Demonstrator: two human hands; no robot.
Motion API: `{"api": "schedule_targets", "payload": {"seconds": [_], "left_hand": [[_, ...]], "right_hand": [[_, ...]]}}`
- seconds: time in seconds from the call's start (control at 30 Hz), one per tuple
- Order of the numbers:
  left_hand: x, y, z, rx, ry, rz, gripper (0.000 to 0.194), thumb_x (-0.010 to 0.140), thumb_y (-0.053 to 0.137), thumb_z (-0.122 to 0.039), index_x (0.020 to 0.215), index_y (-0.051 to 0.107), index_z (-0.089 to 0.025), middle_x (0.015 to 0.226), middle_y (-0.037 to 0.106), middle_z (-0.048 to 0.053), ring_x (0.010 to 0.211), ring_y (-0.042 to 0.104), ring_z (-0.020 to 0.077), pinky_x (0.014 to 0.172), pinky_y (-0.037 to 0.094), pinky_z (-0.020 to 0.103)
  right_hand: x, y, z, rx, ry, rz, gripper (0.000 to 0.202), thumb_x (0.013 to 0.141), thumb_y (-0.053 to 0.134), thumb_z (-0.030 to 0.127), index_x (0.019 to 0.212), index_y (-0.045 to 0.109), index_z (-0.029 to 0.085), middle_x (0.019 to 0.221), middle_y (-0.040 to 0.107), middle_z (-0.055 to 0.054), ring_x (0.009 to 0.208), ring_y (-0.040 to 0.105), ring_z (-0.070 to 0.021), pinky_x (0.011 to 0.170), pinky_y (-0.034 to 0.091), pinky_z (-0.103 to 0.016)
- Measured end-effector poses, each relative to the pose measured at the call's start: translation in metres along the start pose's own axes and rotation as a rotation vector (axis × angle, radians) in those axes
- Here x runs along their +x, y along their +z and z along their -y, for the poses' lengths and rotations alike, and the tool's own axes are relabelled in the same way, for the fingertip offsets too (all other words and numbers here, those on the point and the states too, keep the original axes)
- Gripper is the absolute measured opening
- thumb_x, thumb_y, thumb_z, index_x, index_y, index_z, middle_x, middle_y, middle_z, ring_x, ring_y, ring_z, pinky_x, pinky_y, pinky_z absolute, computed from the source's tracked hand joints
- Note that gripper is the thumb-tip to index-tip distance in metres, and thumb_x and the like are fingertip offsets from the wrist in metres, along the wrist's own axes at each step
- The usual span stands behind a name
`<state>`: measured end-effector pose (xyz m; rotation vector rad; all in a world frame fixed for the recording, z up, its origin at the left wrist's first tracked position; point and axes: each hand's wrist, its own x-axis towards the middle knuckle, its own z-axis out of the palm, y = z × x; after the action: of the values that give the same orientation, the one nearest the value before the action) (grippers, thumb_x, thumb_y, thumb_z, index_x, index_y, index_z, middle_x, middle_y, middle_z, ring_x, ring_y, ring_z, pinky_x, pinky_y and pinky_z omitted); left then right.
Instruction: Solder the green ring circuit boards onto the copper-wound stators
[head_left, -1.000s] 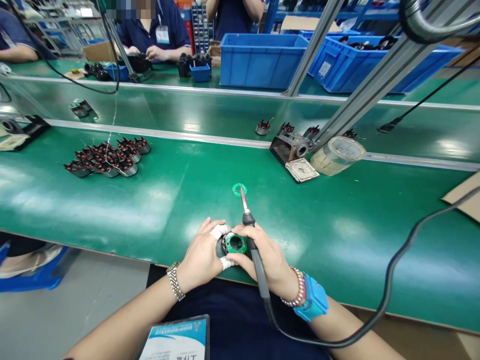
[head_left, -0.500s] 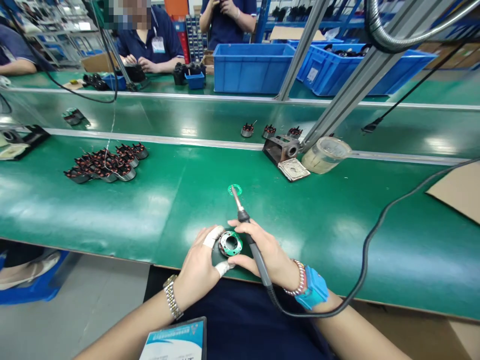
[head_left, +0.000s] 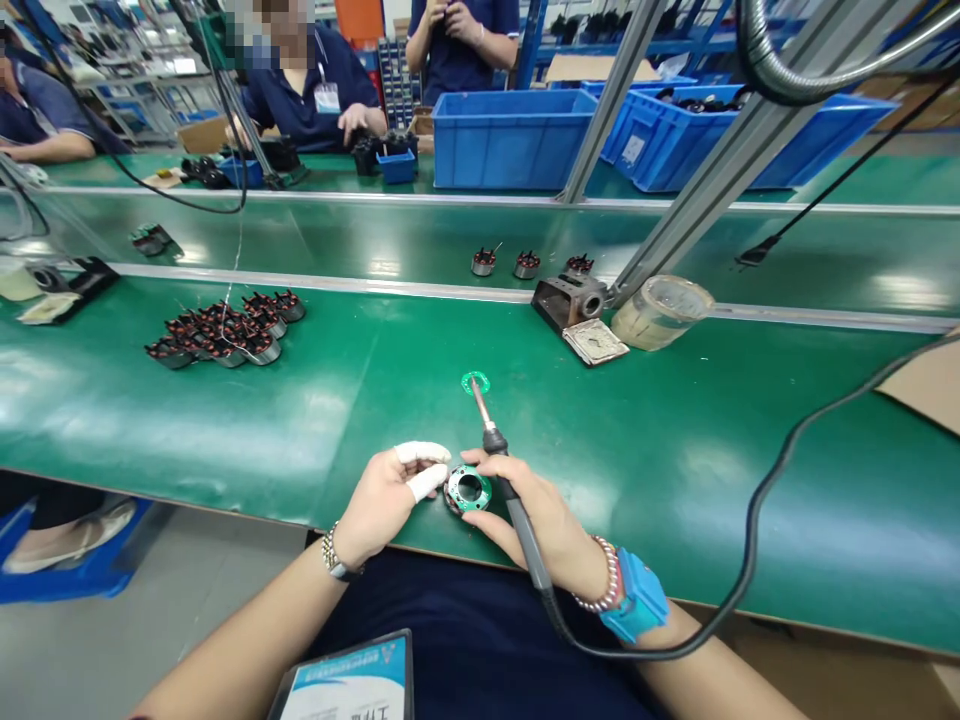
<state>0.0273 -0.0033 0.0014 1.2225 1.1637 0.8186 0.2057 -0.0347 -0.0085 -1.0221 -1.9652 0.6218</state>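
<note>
A round part with a green ring-shaped board on top (head_left: 480,496) stands near the table's front edge. My right hand (head_left: 541,510) grips a soldering iron (head_left: 527,540), its thumb and finger also around the part's right side. The iron's tip points away from me, over a loose green ring (head_left: 475,383) lying on the table; whether they touch is unclear. At the part's left side is my left hand (head_left: 390,495), with white-covered thumb and forefinger pinched together. What lies between those fingertips is too small to tell.
Several wound motor parts (head_left: 225,330) are grouped at the left. An iron stand (head_left: 574,300) with a pad and a cloudy plastic jar (head_left: 660,312) stand beyond my right hand. The iron's black cable (head_left: 757,500) loops across the right. People sit and stand beyond blue bins (head_left: 510,140).
My left hand has gone from spread around the part to a pinch at its left side. The part has turned or tilted slightly. The view has shifted a little.
</note>
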Motion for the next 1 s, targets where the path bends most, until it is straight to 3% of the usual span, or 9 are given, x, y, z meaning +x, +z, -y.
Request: {"api": "schedule_targets", "payload": {"seconds": [0.2, 0.57, 0.77, 0.9, 1.0], "left_hand": [[-0.001, 0.003, -0.008, 0.049, 0.008, 0.107, 0.015, 0.073, 0.060, -0.025, 0.081, 0.066, -0.015, 0.082, 0.068, 0.004, 0.075, 0.060, 0.0160, 0.072, 0.048, 0.028], [-0.002, 0.003, -0.002, 0.029, 0.034, 0.074, 0.014, 0.074, 0.059, -0.029, 0.071, 0.059, -0.015, 0.069, 0.060, 0.000, 0.064, 0.054, 0.0124, 0.062, 0.045, 0.024], [0.005, -0.002, -0.004, 0.031, 0.001, 0.221, 0.014, 0.075, 0.057, -0.027, 0.070, 0.055, -0.015, 0.065, 0.055, -0.001, 0.060, 0.052, 0.0108, 0.059, 0.043, 0.023], [0.008, -0.004, -0.007, 0.046, -0.035, 0.260, 0.013, 0.074, 0.057, -0.027, 0.070, 0.054, -0.015, 0.065, 0.056, -0.001, 0.058, 0.053, 0.0106, 0.059, 0.044, 0.024], [0.009, -0.004, -0.007, 0.046, -0.032, 0.271, 0.012, 0.074, 0.057, -0.026, 0.070, 0.054, -0.015, 0.063, 0.056, -0.001, 0.056, 0.052, 0.0103, 0.058, 0.044, 0.024]], "right_hand": [[0.009, -0.003, 0.002, -0.033, -0.077, -0.055, 0.032, 0.079, 0.058, 0.018, 0.107, 0.044, 0.021, 0.106, 0.061, -0.010, 0.094, 0.061, -0.0192, 0.081, 0.052, -0.034], [0.007, 0.001, 0.014, -0.108, -0.141, -0.078, 0.026, 0.078, 0.053, 0.008, 0.100, 0.048, 0.021, 0.096, 0.065, -0.007, 0.096, 0.057, -0.0220, 0.082, 0.051, -0.041], [-0.003, -0.003, 0.020, -0.052, -0.059, -0.174, 0.026, 0.077, 0.055, 0.007, 0.098, 0.050, 0.021, 0.095, 0.066, -0.008, 0.094, 0.060, -0.0215, 0.081, 0.052, -0.039], [-0.007, -0.015, 0.024, -0.039, -0.008, -0.202, 0.018, 0.079, 0.053, 0.007, 0.090, 0.056, 0.021, 0.076, 0.066, -0.004, 0.075, 0.064, -0.0176, 0.067, 0.054, -0.030], [-0.009, -0.026, 0.027, -0.075, -0.042, -0.161, 0.021, 0.080, 0.053, 0.011, 0.098, 0.057, 0.020, 0.060, 0.060, 0.000, 0.054, 0.057, -0.0144, 0.052, 0.050, -0.027]]}}
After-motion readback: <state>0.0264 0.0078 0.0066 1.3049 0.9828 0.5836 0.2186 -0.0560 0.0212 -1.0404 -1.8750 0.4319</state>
